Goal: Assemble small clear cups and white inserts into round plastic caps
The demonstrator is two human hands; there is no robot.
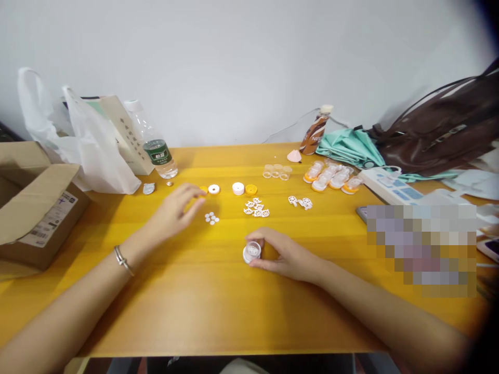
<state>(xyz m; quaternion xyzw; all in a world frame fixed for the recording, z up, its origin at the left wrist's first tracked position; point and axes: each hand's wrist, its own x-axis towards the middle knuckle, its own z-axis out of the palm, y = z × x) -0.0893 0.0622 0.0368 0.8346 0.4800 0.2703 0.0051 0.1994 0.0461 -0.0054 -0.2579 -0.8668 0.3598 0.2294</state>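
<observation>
My right hand (283, 254) grips a small round clear cup with a white base (252, 252) between thumb and fingers, low over the table's middle. My left hand (181, 205) reaches toward the far left of the parts, thumb and fingers apart. Its fingertips are at a yellow round cap (203, 191), partly hidden; whether they touch it I cannot tell. Beside that lies a white cap with a dark centre hole (213, 189). Farther right are a white round cap (238, 188) and a yellow cap (251, 189). Several small white discs (211, 218) lie below my left fingers.
White openwork pieces (257, 208) lie mid-table, with more openwork pieces (301, 202) to the right. Behind are clear cups (277, 171) and orange-based clear units (331, 175). A cardboard box (39, 208) and water bottle (158, 150) stand left; a power strip (392, 187) lies right.
</observation>
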